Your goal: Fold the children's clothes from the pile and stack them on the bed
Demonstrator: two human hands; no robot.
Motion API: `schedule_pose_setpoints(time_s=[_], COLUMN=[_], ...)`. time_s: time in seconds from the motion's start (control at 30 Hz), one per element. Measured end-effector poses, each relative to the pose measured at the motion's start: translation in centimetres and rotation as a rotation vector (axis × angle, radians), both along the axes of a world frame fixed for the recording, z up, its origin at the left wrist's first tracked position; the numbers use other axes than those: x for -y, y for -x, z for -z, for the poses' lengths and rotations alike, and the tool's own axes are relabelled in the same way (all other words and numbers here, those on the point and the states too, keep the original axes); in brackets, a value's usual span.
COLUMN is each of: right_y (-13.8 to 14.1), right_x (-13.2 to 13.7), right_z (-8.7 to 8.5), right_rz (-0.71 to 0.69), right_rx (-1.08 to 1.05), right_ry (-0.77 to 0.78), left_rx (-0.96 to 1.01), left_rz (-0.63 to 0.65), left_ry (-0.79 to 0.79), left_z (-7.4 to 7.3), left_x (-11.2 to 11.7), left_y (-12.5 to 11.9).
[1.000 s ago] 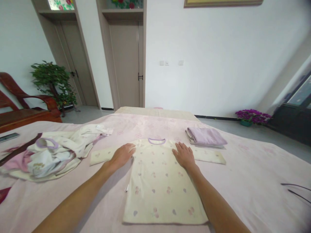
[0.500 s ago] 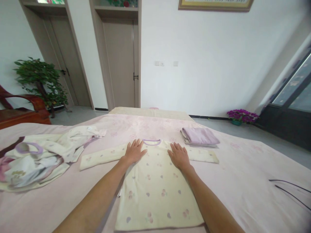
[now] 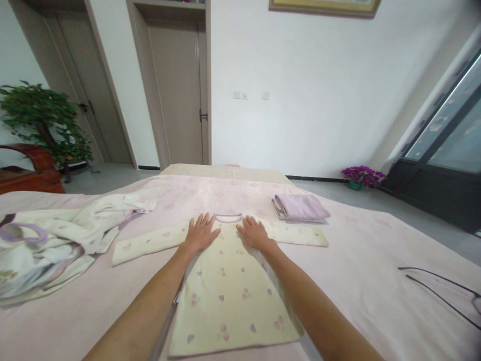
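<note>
Right hand [image 3: 253,233] now nearer collar [image 3: 227,221], left hand [image 3: 200,234] opposite — grip of each spread on shirt [image 3: 233,291]

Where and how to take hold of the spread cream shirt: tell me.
Probably best beside each end of the purple collar, pinching from above: the cream shirt lies flat with its sleeves spread, and the left hand and right hand rest there, one per side.

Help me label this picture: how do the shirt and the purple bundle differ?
The shirt is spread flat; the bundle is folded. The shirt is cream with a print; the bundle's top looks plain purple. Left hand and right hand rest on the shirt, not the bundle. Shirt and bundle both lie on the pink sheet.
</note>
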State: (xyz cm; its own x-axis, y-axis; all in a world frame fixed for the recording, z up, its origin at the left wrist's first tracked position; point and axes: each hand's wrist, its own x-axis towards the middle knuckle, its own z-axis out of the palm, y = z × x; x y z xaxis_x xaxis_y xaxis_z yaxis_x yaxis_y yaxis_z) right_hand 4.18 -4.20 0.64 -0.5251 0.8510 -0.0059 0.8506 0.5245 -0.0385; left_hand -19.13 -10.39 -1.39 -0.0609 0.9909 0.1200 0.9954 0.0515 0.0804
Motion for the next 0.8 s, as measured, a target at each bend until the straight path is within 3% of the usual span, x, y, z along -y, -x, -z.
schedule_pose_setpoints(time_s=[0.17, 0.37, 0.5, 0.67, 0.8], right_y=[-1.8, -2.2, -2.1, -2.3, -2.8], right_x=[-0.6, 0.4, 2.6, 6.9, 10.7], right_z=[1.4, 0.5, 0.0, 0.0, 0.6], right_rz=[0.057, -0.008, -0.097, -0.002, 0.005], right_rx=[-0.05, -0.059, -0.046, -0.03, -0.059], right_ry=[-0.066, -0.191, -0.073, 0.046, 0.004], left_rx=[-0.006, -0.029, -0.044, -0.025, 0.028], left_rz=[0.005, 0.013, 0.033, 0.095, 0.236], left_ry=[-0.011, -0.006, -0.012, -0.006, 0.006], left_z=[0.3, -0.6, -1.2, -1.1, -0.8], left_x=[0.1, 0.9, 2.2, 6.6, 11.4], left_y=[0.1, -0.6, -1.3, -4.0, -6.4])
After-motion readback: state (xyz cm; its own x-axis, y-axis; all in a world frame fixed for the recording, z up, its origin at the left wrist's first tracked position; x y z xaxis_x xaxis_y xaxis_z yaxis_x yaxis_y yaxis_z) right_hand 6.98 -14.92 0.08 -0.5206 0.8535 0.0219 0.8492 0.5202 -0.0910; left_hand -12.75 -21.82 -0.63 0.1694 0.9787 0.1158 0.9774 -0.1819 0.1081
